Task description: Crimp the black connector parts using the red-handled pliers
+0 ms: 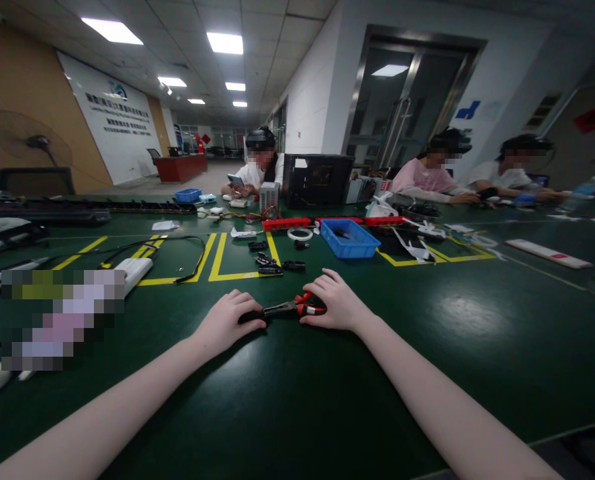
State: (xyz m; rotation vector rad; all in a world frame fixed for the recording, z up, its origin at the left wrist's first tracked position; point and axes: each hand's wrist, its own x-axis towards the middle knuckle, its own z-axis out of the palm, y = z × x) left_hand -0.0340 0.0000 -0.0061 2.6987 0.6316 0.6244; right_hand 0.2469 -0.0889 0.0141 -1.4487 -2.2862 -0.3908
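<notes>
My right hand (335,300) is closed around the red and black handles of long-nose pliers (282,308), whose jaws point left. My left hand (230,320) is closed on a small black part (250,317) at the jaw tips; fingers cover most of it, so its kind does not show. Both hands are low over the green tabletop, close together. Beyond them lie several small black parts (267,261) in a loose group by a yellow tape outline. A white ring-shaped coil (300,234) and a blue bin (350,239) with dark things in it are farther back.
A white power strip (133,270) and black cables lie at the left. A black computer case (317,180) and red strips (290,224) stand behind. White scraps (417,250) and a long white bar (547,253) are at the right. Several people sit across the table.
</notes>
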